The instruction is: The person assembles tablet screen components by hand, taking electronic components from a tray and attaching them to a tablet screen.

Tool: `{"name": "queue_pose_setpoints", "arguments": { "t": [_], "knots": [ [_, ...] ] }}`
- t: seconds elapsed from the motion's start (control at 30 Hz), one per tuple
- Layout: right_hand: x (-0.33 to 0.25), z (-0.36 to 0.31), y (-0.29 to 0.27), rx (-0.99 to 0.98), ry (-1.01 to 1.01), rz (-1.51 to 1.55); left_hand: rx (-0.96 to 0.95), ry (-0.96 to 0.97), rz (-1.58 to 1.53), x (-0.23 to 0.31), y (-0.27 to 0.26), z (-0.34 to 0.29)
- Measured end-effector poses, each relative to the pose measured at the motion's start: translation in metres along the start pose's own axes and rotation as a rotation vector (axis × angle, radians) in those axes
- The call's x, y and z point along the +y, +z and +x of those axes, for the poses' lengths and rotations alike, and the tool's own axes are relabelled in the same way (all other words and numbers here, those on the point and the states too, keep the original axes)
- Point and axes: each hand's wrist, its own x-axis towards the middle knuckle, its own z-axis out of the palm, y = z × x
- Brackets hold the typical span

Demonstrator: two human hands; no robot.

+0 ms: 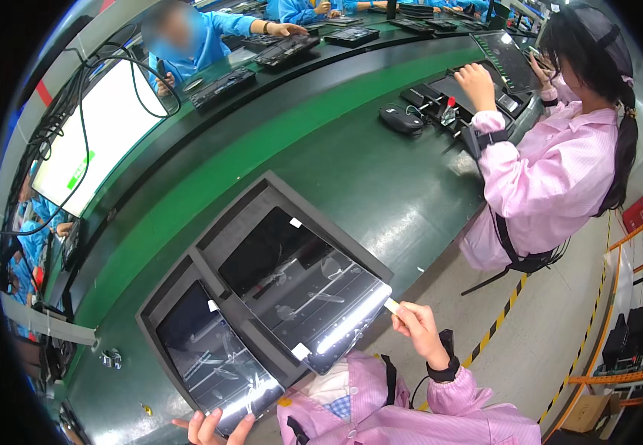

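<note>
A grey foam tray (199,261) with two compartments lies tilted in front of me, a glossy dark screen panel in each. My right hand (419,330) pinches a small pale yellow-white tab (392,305) at the near right corner of the larger right panel (292,278). That panel's near edge reaches out past the foam rim. At the lower edge of the picture, my left hand (214,429) has its spread fingers around the near corner of the narrower left panel (210,341); its palm is cut off. White stickers sit on both panels.
The tray rests on a green worktable (321,178). A co-worker in pink (551,170) sits at right, beside a black fixture and a black pouch (400,119). Across the bench, people in blue handle dark devices. A lit monitor (103,137) with hanging cables stands left.
</note>
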Motion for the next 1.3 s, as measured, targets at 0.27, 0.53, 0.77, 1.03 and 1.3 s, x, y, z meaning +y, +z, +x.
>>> {"name": "queue_pose_setpoints", "arguments": {
  "t": [0.27, 0.53, 0.77, 1.03, 1.3],
  "knots": [
    [0.002, 0.02, -0.009, -0.187, 0.04, 0.07, 0.198, -0.036, -0.713, 0.1, 0.018, 0.07],
    [-0.014, 0.055, -0.022, 0.281, -0.449, -0.419, 0.181, -0.085, -0.556, 0.163, 0.101, 0.17],
    [-0.002, 0.056, -0.003, 0.018, -0.284, -0.294, 0.312, -0.104, -0.48, 0.168, 0.129, 0.172],
    [-0.024, 0.026, 0.016, -0.141, -0.256, -0.411, 0.246, -0.01, -0.438, 0.127, 0.101, 0.114],
    [-0.036, 0.134, 0.09, -0.211, -0.647, -0.859, 0.279, -0.024, -0.454, 0.127, 0.108, 0.109]
  ]
}}
